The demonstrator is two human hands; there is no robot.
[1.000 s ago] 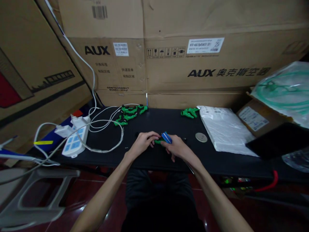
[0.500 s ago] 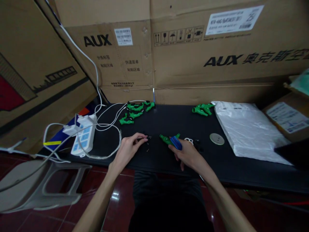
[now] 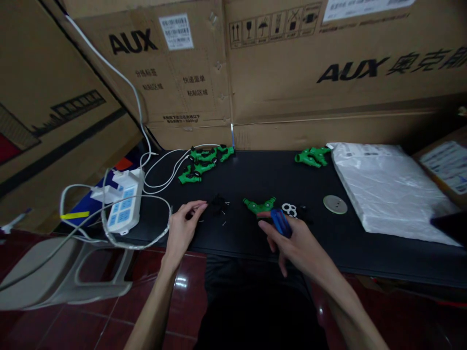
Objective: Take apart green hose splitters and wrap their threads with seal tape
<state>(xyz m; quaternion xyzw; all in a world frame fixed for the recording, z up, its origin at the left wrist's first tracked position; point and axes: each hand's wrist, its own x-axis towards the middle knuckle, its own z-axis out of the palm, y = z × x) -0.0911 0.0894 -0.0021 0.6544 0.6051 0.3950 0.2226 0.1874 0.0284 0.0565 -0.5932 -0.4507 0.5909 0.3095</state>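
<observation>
My left hand (image 3: 182,224) hovers low over the black table, thumb and forefinger pinched together; whatever is between them is too small to name. Just right of it lie a pile of small black parts (image 3: 218,204) and a few tiny screws (image 3: 224,223). In my right hand (image 3: 292,238) is a screwdriver with a blue handle (image 3: 280,222), the fingers wrapped round it. A green Y-shaped fitting (image 3: 258,206) rests on the table directly beyond that hand. White rings (image 3: 289,209) sit to the right of the fitting, with small black pieces beside them.
Several green fittings (image 3: 202,160) are grouped at the back left, others (image 3: 313,156) at the back right. A white power strip (image 3: 126,204) with looping cables is on the left. A round disc (image 3: 335,204) and a white package (image 3: 383,189) lie right. Cardboard boxes (image 3: 277,92) wall the back.
My left hand has drawn left, away from the small black parts. My right hand has shifted right with the screwdriver, uncovering more of the green fitting. The view has shifted slightly.
</observation>
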